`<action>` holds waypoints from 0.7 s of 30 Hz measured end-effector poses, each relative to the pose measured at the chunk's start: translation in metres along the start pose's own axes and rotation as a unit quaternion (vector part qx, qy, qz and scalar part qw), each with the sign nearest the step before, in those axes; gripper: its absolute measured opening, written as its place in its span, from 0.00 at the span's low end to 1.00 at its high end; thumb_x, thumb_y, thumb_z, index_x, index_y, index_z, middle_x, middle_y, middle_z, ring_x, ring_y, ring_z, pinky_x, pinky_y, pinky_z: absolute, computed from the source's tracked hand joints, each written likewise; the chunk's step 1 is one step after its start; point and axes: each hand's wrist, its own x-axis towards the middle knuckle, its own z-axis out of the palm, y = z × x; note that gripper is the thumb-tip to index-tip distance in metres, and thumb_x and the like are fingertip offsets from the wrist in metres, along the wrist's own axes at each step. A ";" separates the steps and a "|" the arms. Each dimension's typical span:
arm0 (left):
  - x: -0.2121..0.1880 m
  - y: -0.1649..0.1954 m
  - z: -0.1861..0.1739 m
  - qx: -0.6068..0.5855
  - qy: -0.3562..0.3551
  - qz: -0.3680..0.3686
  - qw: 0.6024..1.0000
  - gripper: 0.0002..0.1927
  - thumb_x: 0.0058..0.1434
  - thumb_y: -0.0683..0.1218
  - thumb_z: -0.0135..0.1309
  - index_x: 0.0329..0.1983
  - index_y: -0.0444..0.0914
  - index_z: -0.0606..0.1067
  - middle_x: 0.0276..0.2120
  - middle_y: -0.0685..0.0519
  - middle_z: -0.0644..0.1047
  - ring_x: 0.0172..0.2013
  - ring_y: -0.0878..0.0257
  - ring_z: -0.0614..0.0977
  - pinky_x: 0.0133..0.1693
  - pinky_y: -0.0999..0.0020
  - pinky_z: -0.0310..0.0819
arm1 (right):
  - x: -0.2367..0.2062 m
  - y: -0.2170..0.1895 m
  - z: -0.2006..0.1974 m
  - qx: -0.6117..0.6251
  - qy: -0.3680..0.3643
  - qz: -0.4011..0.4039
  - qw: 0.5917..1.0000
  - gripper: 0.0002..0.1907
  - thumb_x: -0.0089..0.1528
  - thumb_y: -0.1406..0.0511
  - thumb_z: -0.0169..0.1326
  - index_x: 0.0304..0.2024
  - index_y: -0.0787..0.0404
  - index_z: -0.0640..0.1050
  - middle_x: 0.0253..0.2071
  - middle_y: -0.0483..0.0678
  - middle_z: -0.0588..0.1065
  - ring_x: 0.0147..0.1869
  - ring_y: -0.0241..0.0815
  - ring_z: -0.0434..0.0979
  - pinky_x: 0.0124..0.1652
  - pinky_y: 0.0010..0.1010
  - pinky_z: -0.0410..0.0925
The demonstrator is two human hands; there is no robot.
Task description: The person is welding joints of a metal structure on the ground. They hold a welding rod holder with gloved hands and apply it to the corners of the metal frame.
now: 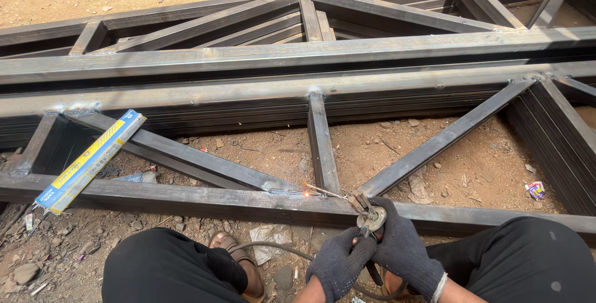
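Below, both gloved hands are closing together around an electrode holder (370,218), the left hand (338,264) wrapping its fingers over the handle from the near side and the right hand (403,250) curling its fingers (388,228) around the head from the far side, thumbs meeting just behind the clamp. Extending away from the fingertips, a thin welding rod (328,194) is reaching leftward, its tip glowing at a small orange spark (306,194) on the lower steel tube (186,198) of the truss frame (323,79), just beside the foot of the vertical strut (323,144). Judging by the spark, the arc is being struck or run on this joint; the next move would seem to call for a steady two-handed feed of the rod along the seam. Both wrists are angling inward and low, forearms emerging between the crouching person's knees. Trailing back from under the fingers, a cable (273,248) is curving across the dirt past a sandalled foot (233,250). Well beyond the left fingers, a blue-and-yellow electrode packet (90,160) is lying across the frame.
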 end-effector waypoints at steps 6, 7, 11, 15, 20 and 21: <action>-0.002 0.001 -0.001 -0.036 -0.008 -0.035 0.999 0.28 0.64 0.65 0.53 0.51 0.39 0.80 0.29 0.51 0.81 0.29 0.64 0.81 0.32 0.66 0.73 | 0.002 -0.001 0.001 -0.020 -0.026 0.037 0.999 0.52 0.43 0.47 0.72 0.65 0.54 0.65 0.39 0.50 0.83 0.43 0.45 0.88 0.46 0.37 0.79; -0.002 0.001 -0.001 -0.041 -0.010 -0.033 0.999 0.28 0.64 0.65 0.53 0.51 0.40 0.81 0.28 0.51 0.80 0.29 0.64 0.81 0.32 0.66 0.72 | 0.002 -0.002 0.001 -0.019 -0.025 0.034 0.999 0.52 0.43 0.47 0.72 0.64 0.54 0.65 0.39 0.50 0.83 0.43 0.46 0.87 0.47 0.37 0.79; -0.001 0.003 0.000 -0.039 -0.003 -0.041 0.998 0.28 0.64 0.66 0.53 0.49 0.38 0.81 0.28 0.52 0.81 0.29 0.65 0.81 0.32 0.67 0.74 | 0.003 -0.003 0.000 -0.011 -0.025 0.018 0.999 0.51 0.43 0.47 0.73 0.64 0.54 0.66 0.41 0.50 0.83 0.45 0.46 0.87 0.48 0.37 0.78; 0.000 0.002 0.001 -0.042 -0.006 -0.034 0.999 0.28 0.64 0.66 0.52 0.49 0.39 0.81 0.28 0.52 0.81 0.29 0.66 0.82 0.32 0.67 0.74 | 0.002 -0.002 0.000 -0.008 -0.024 0.020 0.999 0.52 0.43 0.47 0.72 0.64 0.54 0.65 0.40 0.50 0.83 0.45 0.47 0.87 0.48 0.37 0.78; 0.002 -0.003 0.002 -0.051 -0.008 -0.039 0.998 0.28 0.65 0.65 0.53 0.50 0.38 0.81 0.27 0.52 0.80 0.28 0.65 0.81 0.31 0.67 0.74 | 0.003 -0.002 0.001 -0.017 -0.026 0.024 0.999 0.52 0.43 0.47 0.73 0.64 0.55 0.65 0.39 0.50 0.82 0.45 0.46 0.87 0.48 0.38 0.78; 0.002 -0.004 0.002 -0.056 -0.009 -0.038 0.998 0.27 0.65 0.65 0.53 0.50 0.38 0.80 0.27 0.52 0.80 0.29 0.65 0.81 0.32 0.67 0.74 | 0.003 -0.002 0.001 -0.020 -0.026 0.025 0.999 0.52 0.43 0.47 0.73 0.64 0.54 0.66 0.39 0.50 0.82 0.45 0.46 0.87 0.47 0.38 0.78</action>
